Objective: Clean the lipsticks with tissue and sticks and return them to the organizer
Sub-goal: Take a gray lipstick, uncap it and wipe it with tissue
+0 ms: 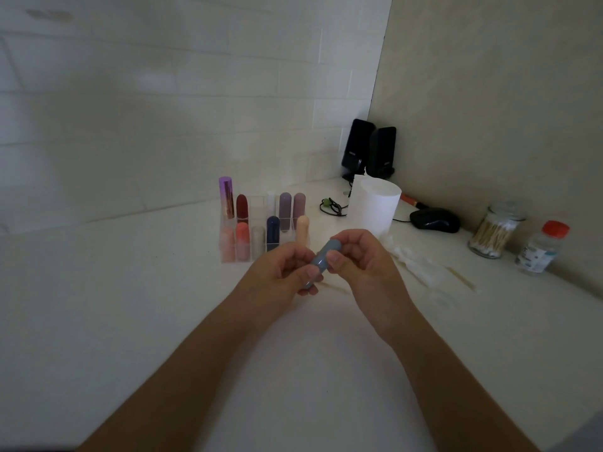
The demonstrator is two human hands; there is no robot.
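While both hands hold it up just in front of the organizer, the grey-blue lipstick (321, 262) looks capped, a closed capsule tilted with its upper end to the right. The left hand (284, 275) pinches its lower half between thumb and curled fingers, and the right hand (362, 261) pinches the upper half the same way. I'd say the step in hand is the cap, either pulled off for cleaning or pressed home; I can't tell which. The next move calls for a straight pull or push along the tube, then tissue or a free slot. The clear organizer (228, 257) holds other lipsticks upright, with what look like empty compartments in its back row. Right of it stands a tissue roll (375, 207). Nearer, crumpled tissue (411, 261) and a stick (460, 278) lie flat. Further right are a jar of cotton swabs (492, 230) and a red-capped bottle (541, 247). Behind the organizer to the right, two black speakers (368, 151) bear small logos, and the bottle has a label, all too small to read.
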